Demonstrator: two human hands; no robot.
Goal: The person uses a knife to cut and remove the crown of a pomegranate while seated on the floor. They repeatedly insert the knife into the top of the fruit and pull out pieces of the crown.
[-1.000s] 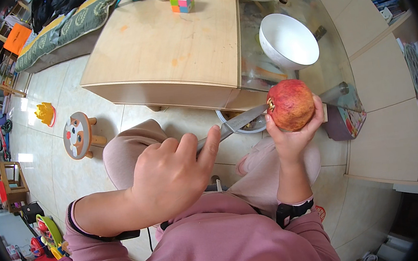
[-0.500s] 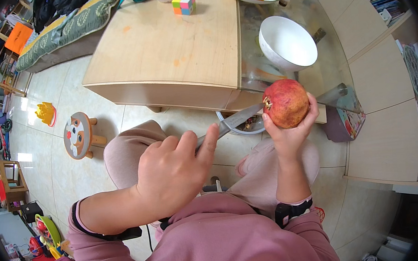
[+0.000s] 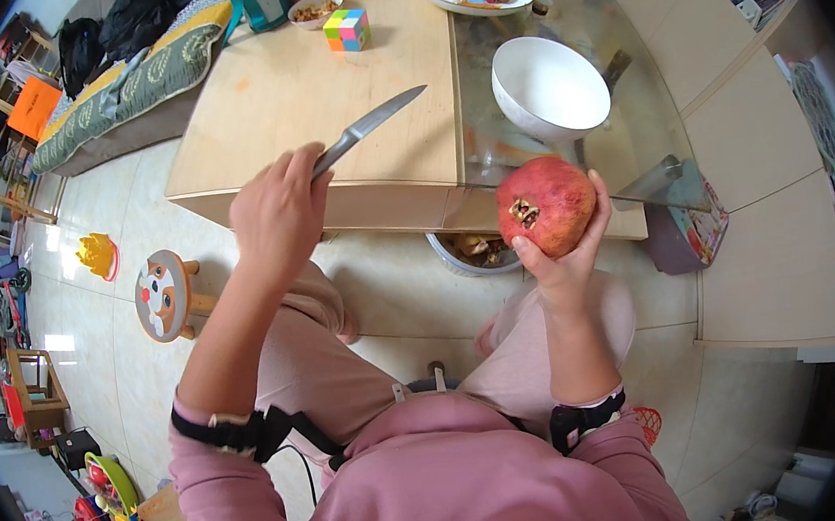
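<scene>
In my left hand point(image 3: 277, 214) is a kitchen knife point(image 3: 385, 113) with a grey handle. Its blade points up and to the right, above the wooden tabletop and apart from the fruit. My right hand point(image 3: 570, 261) cups a whole red pomegranate point(image 3: 551, 209) from below and the right side, thumb in front. The pomegranate's crown end, brownish and open, faces toward me. Just beyond the fruit stands a white bowl point(image 3: 547, 92) on the glass-topped part of the table; its inside looks bare.
The wooden tabletop point(image 3: 323, 109) carries a colourful puzzle cube point(image 3: 346, 30), a small snack bowl point(image 3: 315, 11) and a plate point(image 3: 458, 5) with small fruits. Below the table edge sits a bin point(image 3: 477, 255) with scraps. A dog-face stool point(image 3: 165, 295) stands left; cabinets point(image 3: 760, 217) line the right.
The knife has moved away from the pomegranate, up and left, with my left hand. My right hand has turned the pomegranate so its crown faces me more.
</scene>
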